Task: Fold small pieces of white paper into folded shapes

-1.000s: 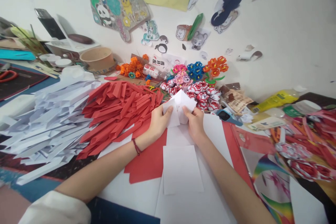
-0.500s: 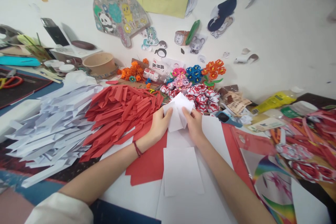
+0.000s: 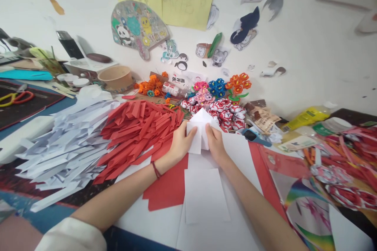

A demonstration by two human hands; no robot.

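Note:
Both hands grip a piece of white paper [image 3: 202,118] whose top is folded to a point, held above the work surface. My left hand [image 3: 183,141] is closed on its left edge, thumb on the near face. On the opposite edge, my right hand [image 3: 216,141] pinches it the same way. The fingers behind the paper are hidden. Below them lies a small stack of white paper sheets [image 3: 204,196] on larger white sheets. Left of the hands is a heap of folded red paper strips [image 3: 138,129], beside a heap of folded white paper strips [image 3: 67,141].
Red-and-white paper flowers [image 3: 226,111] lie just behind the hands, with orange flowers [image 3: 238,83] beyond. A cardboard bowl [image 3: 114,77], scissors [image 3: 20,96] and a black flask [image 3: 70,45] stand or lie left. At right are a yellow bottle [image 3: 308,117] and a blue-strapped watch [image 3: 256,137].
The two halves of the white paper have come closer together, and its top now makes a neater point. The hands stay gripping it; the camera view has tilted slightly upward.

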